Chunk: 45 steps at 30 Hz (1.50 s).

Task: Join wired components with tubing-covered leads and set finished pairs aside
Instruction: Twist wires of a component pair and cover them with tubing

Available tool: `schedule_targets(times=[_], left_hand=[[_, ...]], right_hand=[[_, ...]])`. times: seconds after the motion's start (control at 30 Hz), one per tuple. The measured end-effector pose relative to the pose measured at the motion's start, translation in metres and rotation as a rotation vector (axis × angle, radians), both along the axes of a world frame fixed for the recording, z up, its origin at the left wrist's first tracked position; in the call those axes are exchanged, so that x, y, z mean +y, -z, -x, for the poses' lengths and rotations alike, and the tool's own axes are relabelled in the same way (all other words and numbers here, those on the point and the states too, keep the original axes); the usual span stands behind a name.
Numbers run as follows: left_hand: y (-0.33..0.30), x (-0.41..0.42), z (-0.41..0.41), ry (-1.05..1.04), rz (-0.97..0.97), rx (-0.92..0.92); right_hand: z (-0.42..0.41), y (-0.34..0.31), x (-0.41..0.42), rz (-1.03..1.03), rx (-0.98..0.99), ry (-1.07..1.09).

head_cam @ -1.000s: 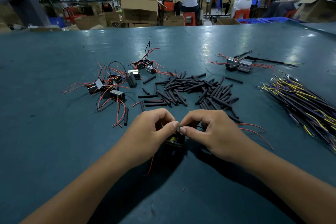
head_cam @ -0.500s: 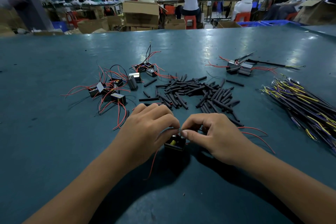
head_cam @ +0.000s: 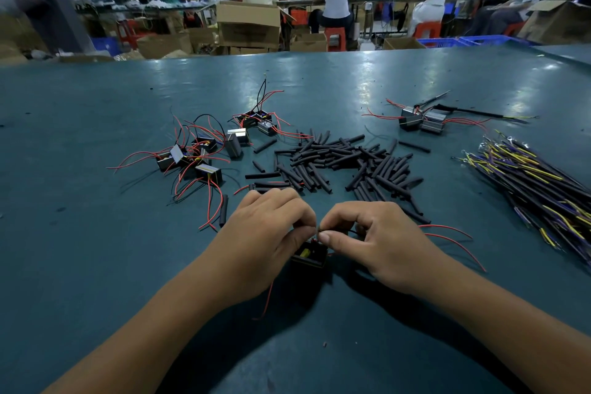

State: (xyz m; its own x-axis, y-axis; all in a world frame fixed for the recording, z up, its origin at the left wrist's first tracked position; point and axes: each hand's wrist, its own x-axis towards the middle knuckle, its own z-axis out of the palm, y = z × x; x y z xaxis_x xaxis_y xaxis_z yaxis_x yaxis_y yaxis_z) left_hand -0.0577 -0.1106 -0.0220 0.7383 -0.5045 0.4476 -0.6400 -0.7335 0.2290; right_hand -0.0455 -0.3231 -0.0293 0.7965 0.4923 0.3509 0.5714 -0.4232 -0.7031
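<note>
Both hands, left (head_cam: pixel 265 233) and right (head_cam: pixel 377 237), pinch thin leads with curled fingers over a black component (head_cam: pixel 308 257) on the bench (head_cam: pixel 80 265). Tubing pile (head_cam: pixel 345 166) just beyond; near edge has open room.

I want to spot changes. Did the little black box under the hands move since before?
No. The black box stays just below the tubing pile; only the camera shifted.
</note>
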Motion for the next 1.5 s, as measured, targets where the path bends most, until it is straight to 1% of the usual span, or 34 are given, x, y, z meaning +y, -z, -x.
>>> schedule_targets(times=[0.07,0.2,0.27,0.3,0.4,0.5,0.57,0.73,0.8,0.9,0.97,1.03,1.07,1.1,1.13,1.2,1.33,1.4,1.5], left_hand=[[0.001,0.000,-0.001,0.004,0.038,0.052],[0.001,0.001,0.000,-0.005,0.045,0.058],[0.001,0.000,0.001,-0.010,0.059,0.093],[0.001,0.000,0.002,-0.009,0.090,0.143],[-0.002,0.001,0.001,0.030,0.276,0.393],[-0.005,0.001,0.003,0.035,0.427,0.586],[-0.003,0.000,0.004,0.016,0.526,0.693],[0.001,-0.005,0.008,-0.042,0.715,0.887],[0.001,-0.005,0.008,-0.051,0.738,0.916],[0.001,-0.005,0.007,-0.037,0.684,0.855],[0.001,-0.006,0.006,-0.010,0.663,0.831],[0.000,-0.005,0.007,0.004,0.657,0.818],[-0.001,-0.005,0.007,0.011,0.652,0.817],[-0.001,-0.005,0.007,0.017,0.652,0.817],[-0.001,-0.005,0.007,0.022,0.656,0.817],[-0.001,-0.005,0.007,0.027,0.667,0.815],[-0.001,-0.004,0.008,0.047,0.692,0.825],[0.000,-0.003,0.008,0.064,0.694,0.830],[0.002,-0.004,0.006,0.050,0.706,0.816]], right_hand=[[0.001,0.000,0.000,-0.008,-0.007,-0.001],[0.001,0.000,0.000,-0.007,-0.004,0.002],[0.002,0.000,0.000,-0.005,-0.003,0.001],[0.002,0.000,0.000,-0.005,-0.002,0.000],[0.003,0.000,-0.001,0.000,-0.013,0.003],[0.003,0.000,-0.001,0.022,-0.042,0.001],[0.004,0.000,-0.001,0.032,-0.065,0.004],[0.005,0.000,0.000,0.063,-0.132,0.021],[0.005,0.000,0.001,0.090,-0.160,0.028],[0.005,-0.004,0.000,0.119,-0.151,0.008],[0.001,-0.011,-0.007,0.079,-0.147,0.004],[-0.012,-0.020,-0.015,0.003,-0.134,0.072],[-0.023,-0.024,-0.017,0.016,-0.147,0.123],[-0.037,-0.027,-0.018,0.084,-0.168,0.160],[-0.053,-0.028,-0.015,0.195,-0.180,0.174],[-0.085,-0.028,-0.005,0.398,-0.164,0.153],[-0.127,-0.018,0.018,0.685,-0.155,0.120],[-0.133,-0.015,0.022,0.776,-0.189,0.120],[-0.136,-0.014,0.020,0.806,-0.220,0.095]])
